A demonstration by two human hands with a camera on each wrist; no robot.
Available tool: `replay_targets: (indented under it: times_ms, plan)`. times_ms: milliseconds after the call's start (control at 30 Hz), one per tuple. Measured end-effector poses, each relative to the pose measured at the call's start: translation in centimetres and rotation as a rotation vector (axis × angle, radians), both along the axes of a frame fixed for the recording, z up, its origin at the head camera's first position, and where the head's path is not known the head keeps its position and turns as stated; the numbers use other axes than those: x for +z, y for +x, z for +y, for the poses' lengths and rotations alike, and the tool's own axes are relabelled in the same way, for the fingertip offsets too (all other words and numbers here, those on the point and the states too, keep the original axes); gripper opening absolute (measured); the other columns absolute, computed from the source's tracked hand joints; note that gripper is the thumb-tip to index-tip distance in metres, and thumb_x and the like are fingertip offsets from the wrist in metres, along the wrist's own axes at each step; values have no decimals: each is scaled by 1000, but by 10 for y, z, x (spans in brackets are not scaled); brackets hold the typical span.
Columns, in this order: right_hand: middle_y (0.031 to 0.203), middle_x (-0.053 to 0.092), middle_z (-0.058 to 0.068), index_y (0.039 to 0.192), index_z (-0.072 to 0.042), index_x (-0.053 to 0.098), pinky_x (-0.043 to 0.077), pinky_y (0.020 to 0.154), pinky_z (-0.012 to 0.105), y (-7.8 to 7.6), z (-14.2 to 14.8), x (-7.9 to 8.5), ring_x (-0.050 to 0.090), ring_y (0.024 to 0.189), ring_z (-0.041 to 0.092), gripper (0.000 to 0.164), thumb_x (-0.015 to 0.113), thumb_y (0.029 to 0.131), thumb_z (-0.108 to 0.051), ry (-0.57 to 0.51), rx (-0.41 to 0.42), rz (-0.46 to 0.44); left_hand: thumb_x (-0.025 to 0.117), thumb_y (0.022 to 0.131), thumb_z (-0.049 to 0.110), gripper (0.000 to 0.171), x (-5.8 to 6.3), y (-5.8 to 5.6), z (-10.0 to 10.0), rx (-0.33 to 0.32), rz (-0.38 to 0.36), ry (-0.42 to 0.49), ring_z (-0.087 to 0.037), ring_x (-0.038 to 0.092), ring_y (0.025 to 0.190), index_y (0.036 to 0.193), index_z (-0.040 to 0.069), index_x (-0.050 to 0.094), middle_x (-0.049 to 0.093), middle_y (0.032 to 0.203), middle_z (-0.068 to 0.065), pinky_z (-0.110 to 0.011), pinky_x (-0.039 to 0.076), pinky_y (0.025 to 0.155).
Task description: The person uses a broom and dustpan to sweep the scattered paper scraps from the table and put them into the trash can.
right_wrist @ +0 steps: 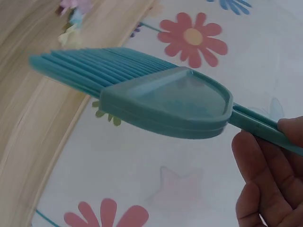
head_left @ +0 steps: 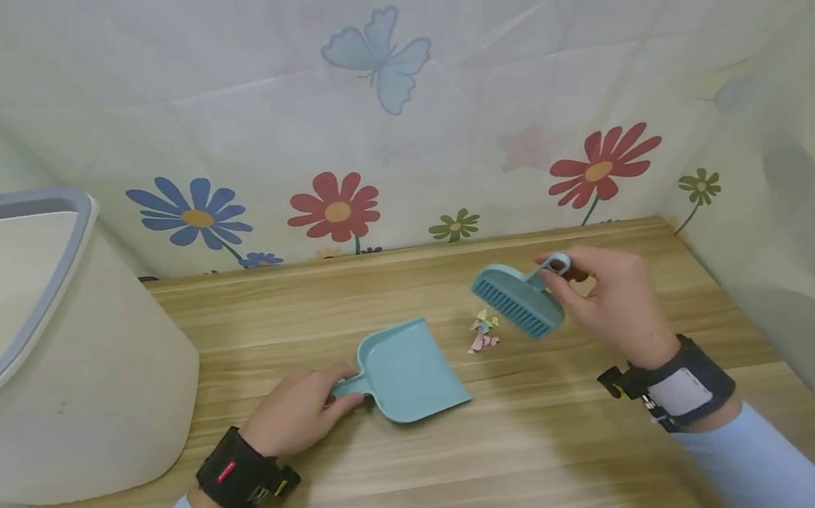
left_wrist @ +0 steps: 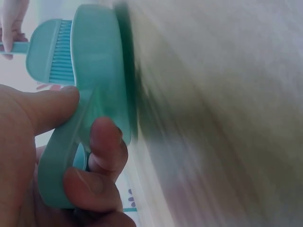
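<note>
My left hand (head_left: 303, 408) grips the handle of a light-blue dustpan (head_left: 409, 371), its open edge facing right over the wooden table. In the left wrist view the thumb and fingers wrap the looped handle of the dustpan (left_wrist: 97, 66). My right hand (head_left: 612, 298) pinches the handle of a matching hand brush (head_left: 521, 295), held with bristles toward the lower left. The right wrist view shows the brush (right_wrist: 165, 104) with its bristles pointing at the scraps. Between dustpan and brush lies a small pile of colourful paper scraps (head_left: 483, 332).
A large white bin (head_left: 110, 363) with a grey rim stands at the left. The wooden table (head_left: 434, 486) ends at a flower-printed curtain (head_left: 251, 138) at the back, which also runs along the right side.
</note>
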State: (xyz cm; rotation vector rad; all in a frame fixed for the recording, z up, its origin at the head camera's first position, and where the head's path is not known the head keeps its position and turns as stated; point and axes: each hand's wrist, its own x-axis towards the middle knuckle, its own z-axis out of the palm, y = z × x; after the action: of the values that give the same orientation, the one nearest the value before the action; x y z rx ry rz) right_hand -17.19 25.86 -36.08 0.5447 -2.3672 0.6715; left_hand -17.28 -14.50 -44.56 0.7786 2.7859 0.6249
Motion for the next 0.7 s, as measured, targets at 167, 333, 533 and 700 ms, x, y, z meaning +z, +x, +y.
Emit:
replay_targets:
  times_ms: [167,333,533,700]
  plan:
    - [86,76,10,107,-3,78,53,59,39,2,-7,-19,69,69,24,35,90,75,0,187,41,127,68,100,41,35,-6,2,6,-21,54,24,-1,55,73,124,16,71,69,93,11,-24,47,69]
    - [90,76,10,110,-6,79,56,63,39,6,-18,-40,67,72,24,40,91,72,2,286,91,118,69,100,40,30,-11,3,9,-43,89,56,-1,52,69,120,18,72,63,84,13,-23,44,67]
    - [94,77,7,107,-8,79,59,68,40,17,-24,-49,72,78,21,38,90,72,3,275,191,66,70,99,38,28,-9,4,10,-49,87,79,-1,51,68,118,18,73,64,83,12,-22,43,65]
    - [95,76,3,110,-8,77,58,67,35,23,-22,-39,71,79,16,38,86,75,4,198,278,38,71,99,35,30,-4,5,8,-46,63,61,-1,52,69,122,16,74,67,88,11,-22,43,66]
